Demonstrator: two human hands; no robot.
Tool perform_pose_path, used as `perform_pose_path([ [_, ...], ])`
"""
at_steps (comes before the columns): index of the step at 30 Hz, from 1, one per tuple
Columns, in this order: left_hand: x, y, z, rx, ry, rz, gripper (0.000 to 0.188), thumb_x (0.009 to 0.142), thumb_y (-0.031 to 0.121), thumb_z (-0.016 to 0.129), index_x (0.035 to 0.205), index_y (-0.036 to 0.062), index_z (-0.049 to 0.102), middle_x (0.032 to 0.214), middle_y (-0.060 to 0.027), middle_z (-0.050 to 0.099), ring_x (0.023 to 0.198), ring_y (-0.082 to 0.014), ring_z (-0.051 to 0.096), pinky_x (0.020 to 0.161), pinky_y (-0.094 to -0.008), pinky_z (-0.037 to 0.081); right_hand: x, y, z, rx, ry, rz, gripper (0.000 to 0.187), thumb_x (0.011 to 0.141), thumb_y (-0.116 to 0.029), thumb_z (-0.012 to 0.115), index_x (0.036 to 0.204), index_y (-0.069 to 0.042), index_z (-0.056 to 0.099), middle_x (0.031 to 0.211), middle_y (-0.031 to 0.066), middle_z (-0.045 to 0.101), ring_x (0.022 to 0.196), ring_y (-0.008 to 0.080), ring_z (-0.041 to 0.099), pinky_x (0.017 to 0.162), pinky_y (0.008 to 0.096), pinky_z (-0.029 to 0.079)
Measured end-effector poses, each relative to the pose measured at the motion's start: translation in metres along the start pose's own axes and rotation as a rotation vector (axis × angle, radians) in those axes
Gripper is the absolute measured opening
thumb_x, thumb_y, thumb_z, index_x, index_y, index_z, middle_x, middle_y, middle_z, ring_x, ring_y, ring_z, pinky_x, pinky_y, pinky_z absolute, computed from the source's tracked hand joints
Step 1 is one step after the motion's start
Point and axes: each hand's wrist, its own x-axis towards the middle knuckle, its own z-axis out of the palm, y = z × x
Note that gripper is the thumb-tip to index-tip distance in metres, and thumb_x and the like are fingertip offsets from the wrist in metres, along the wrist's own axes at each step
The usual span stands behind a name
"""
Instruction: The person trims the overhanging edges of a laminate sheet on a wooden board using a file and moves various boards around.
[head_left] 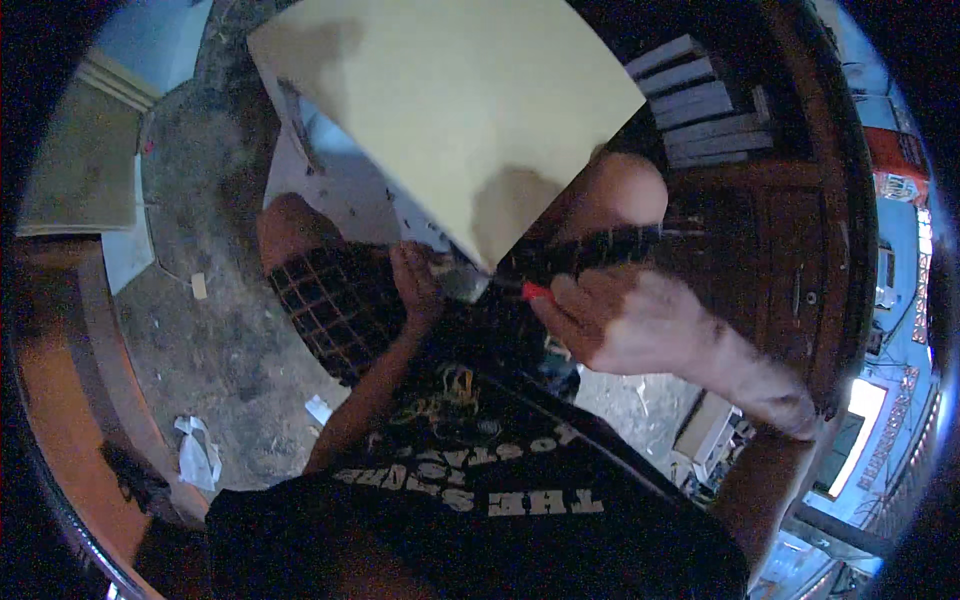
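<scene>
A large cream-coloured flat panel (pixel 470 110) spreads out in front of me, one corner pointing toward my lap. Just left of that corner, my left hand (pixel 415 285) is closed, its fingers pressed together beside a small greyish piece (pixel 465 284). What the fingers hold is too dim to make out. My right hand (pixel 605 315) is closed around a small red-handled tool (pixel 537 292). The tool points left toward the panel's corner, and its dark front end is hard to see against my clothes.
Beneath the panel's left side is a pale surface (pixel 350 195) with small dark bits on it. Stacked papers or books (pixel 705 105) lie at the far right, beside a dark wooden cabinet (pixel 780 260). A white plastic bag (pixel 197 455) lies on the grey floor (pixel 240 350) at left.
</scene>
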Motion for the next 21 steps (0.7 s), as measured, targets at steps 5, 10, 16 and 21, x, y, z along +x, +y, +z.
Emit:
perform_pose_path([
  [5, 0.006, 0.103, -0.007, 0.547, -0.231, 0.673, 0.03, 0.107, 0.025, 0.036, 0.116, -0.0005, 0.049, 0.105, -0.0132, 0.059, 0.1, -0.0214, 0.057, 0.092, -0.034, 0.045, -0.033, 0.011, -0.017, 0.255, 0.077, 0.152, 0.031, 0.077, -0.013, 0.07, 0.108, -0.011, 0.071, 0.082, 0.0032, 0.067, 0.073, 0.0209, 0.066, 0.061, 0.0317, 0.054],
  [10, -0.014, 0.207, 0.093, 0.598, -0.28, 0.515, 0.04, 0.107, 0.028, 0.038, 0.133, -0.0015, 0.045, 0.119, -0.0141, 0.059, 0.113, -0.0224, 0.056, 0.101, -0.0358, 0.043, -0.066, 0.05, 0.01, 0.588, -0.019, 0.319, 0.027, 0.075, -0.008, 0.07, 0.101, -0.014, 0.073, 0.086, 0.0096, 0.07, 0.077, 0.0283, 0.068, 0.072, 0.0378, 0.057],
  [16, -0.045, 0.195, 0.134, 0.558, -0.051, 0.623, 0.046, 0.101, 0.015, 0.051, 0.142, -0.0025, 0.037, 0.131, -0.0134, 0.054, 0.118, -0.0199, 0.051, 0.103, -0.0346, 0.039, -0.026, 0.074, 0.161, 0.561, -0.263, 0.232, 0.013, 0.082, -0.016, 0.063, 0.092, -0.009, 0.07, 0.089, 0.0188, 0.068, 0.086, 0.0369, 0.067, 0.077, 0.0492, 0.053],
  [21, -0.04, 0.173, 0.155, 0.87, 0.03, 0.515, 0.052, 0.103, 0.018, 0.046, 0.148, -0.0015, 0.029, 0.134, -0.0138, 0.05, 0.123, -0.0208, 0.046, 0.106, -0.0332, 0.036, -0.031, 0.088, 0.257, 0.222, 0.092, 0.192, 0.022, 0.087, -0.016, 0.056, 0.102, -0.003, 0.065, 0.099, 0.0225, 0.068, 0.087, 0.0402, 0.067, 0.077, 0.0494, 0.054],
])
